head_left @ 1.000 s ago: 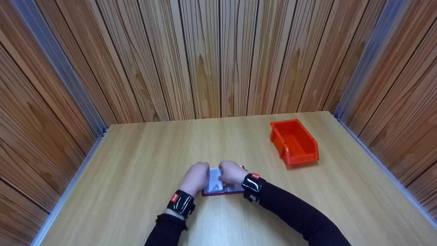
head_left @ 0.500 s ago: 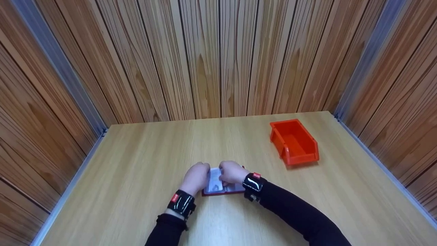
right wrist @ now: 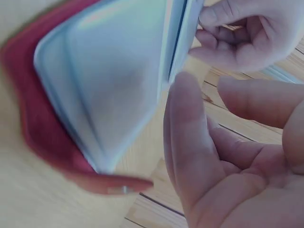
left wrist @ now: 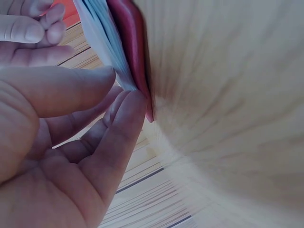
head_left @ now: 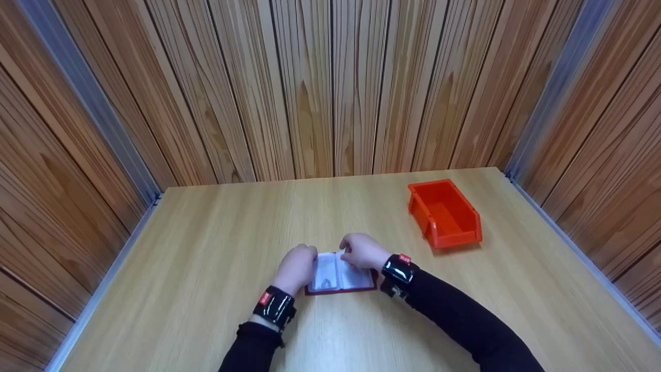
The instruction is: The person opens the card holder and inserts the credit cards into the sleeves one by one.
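A red card holder point(head_left: 356, 280) lies spread on the table with its clear plastic sleeves facing up. My left hand point(head_left: 295, 268) pinches the left edge of the sleeves between thumb and fingertips; the left wrist view shows the stacked sleeves point(left wrist: 102, 35) over the red cover point(left wrist: 130, 33). My right hand point(head_left: 364, 251) is over the top of the right-hand page. In the right wrist view its thumb and fingers point(right wrist: 190, 137) stand apart with nothing between them, beside the sleeves point(right wrist: 109, 80). A red strap with a small metal snap point(right wrist: 124, 189) sticks out from the cover.
An orange-red plastic bin point(head_left: 445, 214) stands at the right rear of the wooden table point(head_left: 232, 222). Wood-panelled walls point(head_left: 304, 93) enclose the back and both sides, with metal posts point(head_left: 547, 98) in the corners.
My right hand has moved from the middle of the holder up and to the right, and the right-hand page shows more fully. The left hand keeps its place on the left edge.
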The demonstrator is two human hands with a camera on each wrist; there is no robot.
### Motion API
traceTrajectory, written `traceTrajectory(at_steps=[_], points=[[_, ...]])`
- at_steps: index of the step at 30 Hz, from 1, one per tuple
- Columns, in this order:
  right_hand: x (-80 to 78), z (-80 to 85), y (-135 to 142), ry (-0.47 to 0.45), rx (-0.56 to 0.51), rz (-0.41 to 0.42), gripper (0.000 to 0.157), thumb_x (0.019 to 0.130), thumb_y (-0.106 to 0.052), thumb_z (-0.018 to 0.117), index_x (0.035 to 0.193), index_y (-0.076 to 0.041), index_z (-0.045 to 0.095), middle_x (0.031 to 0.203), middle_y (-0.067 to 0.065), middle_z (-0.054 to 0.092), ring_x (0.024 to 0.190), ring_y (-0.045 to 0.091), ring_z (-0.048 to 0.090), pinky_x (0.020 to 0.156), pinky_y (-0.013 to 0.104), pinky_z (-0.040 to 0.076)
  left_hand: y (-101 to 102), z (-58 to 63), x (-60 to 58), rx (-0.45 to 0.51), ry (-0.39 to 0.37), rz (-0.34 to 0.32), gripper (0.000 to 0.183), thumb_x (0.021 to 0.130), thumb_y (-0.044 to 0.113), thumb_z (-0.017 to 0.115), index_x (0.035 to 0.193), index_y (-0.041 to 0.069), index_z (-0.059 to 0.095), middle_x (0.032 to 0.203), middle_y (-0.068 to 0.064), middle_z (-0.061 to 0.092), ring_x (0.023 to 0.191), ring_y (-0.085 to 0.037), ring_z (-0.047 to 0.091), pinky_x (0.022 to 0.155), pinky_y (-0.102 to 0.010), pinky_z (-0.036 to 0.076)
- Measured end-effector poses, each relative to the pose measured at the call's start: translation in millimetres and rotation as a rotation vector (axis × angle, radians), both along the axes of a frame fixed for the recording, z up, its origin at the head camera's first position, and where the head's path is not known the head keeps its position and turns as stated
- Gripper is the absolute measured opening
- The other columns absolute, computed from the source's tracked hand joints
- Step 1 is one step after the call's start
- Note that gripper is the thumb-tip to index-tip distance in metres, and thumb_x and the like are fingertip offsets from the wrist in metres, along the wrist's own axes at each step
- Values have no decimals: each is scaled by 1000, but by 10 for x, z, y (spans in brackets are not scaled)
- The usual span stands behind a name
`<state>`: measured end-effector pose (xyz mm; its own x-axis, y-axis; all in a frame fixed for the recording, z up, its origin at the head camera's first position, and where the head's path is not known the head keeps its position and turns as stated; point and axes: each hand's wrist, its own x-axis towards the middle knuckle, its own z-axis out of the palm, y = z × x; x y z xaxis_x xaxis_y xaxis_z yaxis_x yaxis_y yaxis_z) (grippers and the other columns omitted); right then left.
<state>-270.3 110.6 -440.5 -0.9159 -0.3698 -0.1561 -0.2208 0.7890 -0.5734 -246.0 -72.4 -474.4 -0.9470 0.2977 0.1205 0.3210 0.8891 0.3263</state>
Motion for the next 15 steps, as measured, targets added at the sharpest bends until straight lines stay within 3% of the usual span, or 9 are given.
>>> traceTrajectory(at_steps=[6, 15], points=[[-22, 74, 122, 47, -6, -26, 19, 90, -9, 69, 107, -2, 66, 89, 5, 62, 80, 20, 58, 76, 37, 51, -6, -11, 10, 4, 22, -5, 6, 83, -4, 65, 88, 0, 65, 78, -10, 56, 75, -26, 57, 71, -41, 50], [-26, 55, 295, 35, 11, -95, 19, 89, -12, 72, 105, -4, 65, 86, 4, 59, 76, 21, 56, 70, 35, 49, 7, -5, 11, 19, 2, 5, 4, 88, -2, 63, 91, -1, 65, 80, -10, 57, 76, -26, 57, 72, -41, 50]])
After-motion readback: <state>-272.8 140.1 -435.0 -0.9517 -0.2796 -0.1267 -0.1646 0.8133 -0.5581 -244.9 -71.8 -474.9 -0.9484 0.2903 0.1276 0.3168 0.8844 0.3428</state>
